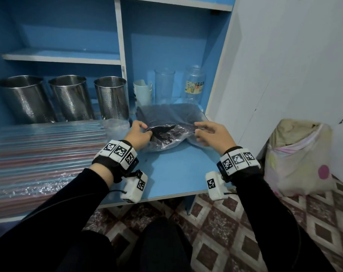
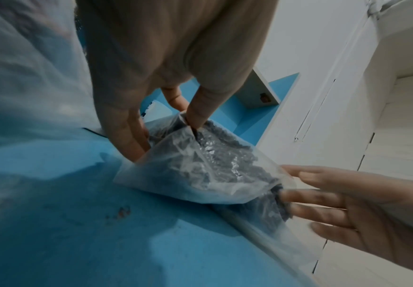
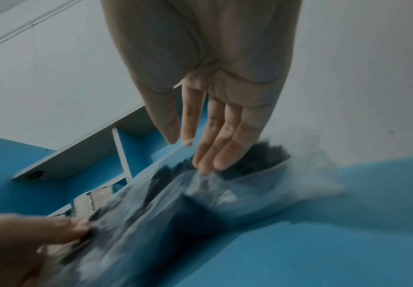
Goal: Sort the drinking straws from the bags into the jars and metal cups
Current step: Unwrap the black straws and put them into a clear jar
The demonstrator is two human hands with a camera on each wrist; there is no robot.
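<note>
On my head feed the desk (image 1: 172,173) and shelf unit (image 1: 68,36) are bright blue with white edges. At left I see three silver cups (image 1: 72,97), perforated in dotted bands. Lower left, the striped straws (image 1: 39,154) run pink, pale blue and grey under clear film. Centre, the clear bag (image 1: 166,122) holds black straws. Upper centre, a clear jar (image 1: 194,83) carries a yellow and black label. My sleeves (image 1: 264,213) are black, the wristbands (image 1: 237,160) white with black square codes. Lower right, the floor (image 1: 245,232) shows maroon and cream diamonds.
</note>
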